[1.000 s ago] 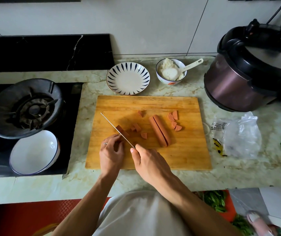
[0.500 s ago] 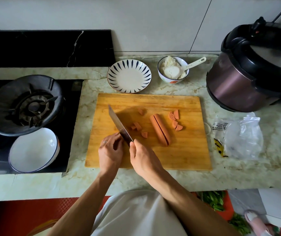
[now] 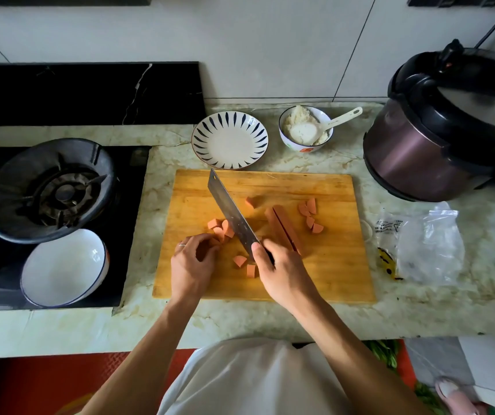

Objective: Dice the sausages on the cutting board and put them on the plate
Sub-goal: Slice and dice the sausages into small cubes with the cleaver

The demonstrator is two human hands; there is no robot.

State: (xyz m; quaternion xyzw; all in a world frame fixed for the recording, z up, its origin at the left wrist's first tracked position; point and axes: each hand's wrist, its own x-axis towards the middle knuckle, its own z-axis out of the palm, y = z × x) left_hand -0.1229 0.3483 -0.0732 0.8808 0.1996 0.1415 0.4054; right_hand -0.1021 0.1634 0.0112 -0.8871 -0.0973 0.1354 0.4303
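The right hand is clamped around the handle of a cleaver, whose broad blade lies tilted across the middle of the wooden cutting board, tip pointing to the far left. The left hand has its fingers curled over a cluster of sausage pieces just left of the blade; whether it actually pinches one cannot be told. Two more cut pieces lie near the blade heel, another group sits toward the right of the board, and a sausage split lengthwise lies undiced just right of the blade. The striped plate stands beyond the far edge of the board, holding nothing. The sausage appears soft, light and slightly slick; pieces will likely roll or slide under pressure. Hold the split halves together from above with curled fingertips, well clear of the edge. Loose dice are best gathered against the blade flat for transfer.
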